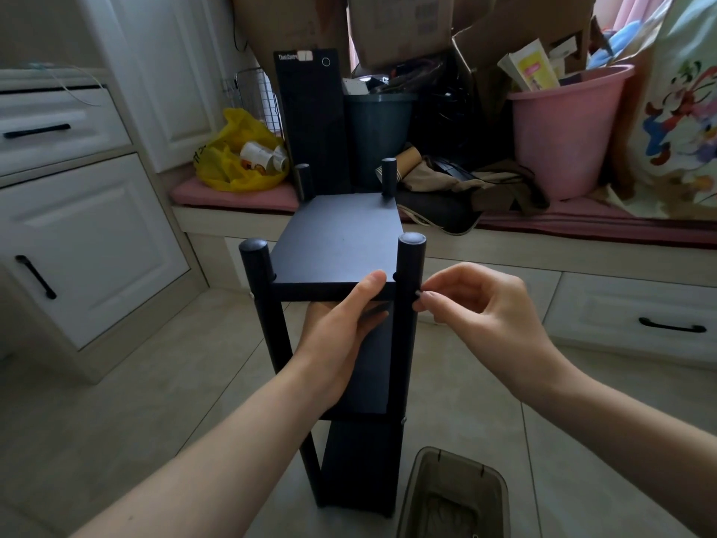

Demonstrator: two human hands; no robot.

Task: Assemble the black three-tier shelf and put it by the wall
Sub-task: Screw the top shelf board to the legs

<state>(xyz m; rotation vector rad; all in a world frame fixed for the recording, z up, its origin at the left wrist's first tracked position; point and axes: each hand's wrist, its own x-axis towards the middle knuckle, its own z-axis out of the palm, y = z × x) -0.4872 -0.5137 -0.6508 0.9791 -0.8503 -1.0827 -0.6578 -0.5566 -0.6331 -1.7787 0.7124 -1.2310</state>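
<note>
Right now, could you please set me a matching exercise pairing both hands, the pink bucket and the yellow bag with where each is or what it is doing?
Things
1. left hand
2. right hand
3. pink bucket
4. yellow bag

Places or states
A. on the bench cushion, left of the black computer tower
B. pinches a small dark part at the front right post
C. towards the right end of the bench cushion
D. grips the front edge of the top board, thumb on top

Pairs: 1-D, 2-B, 3-C, 4-A
</note>
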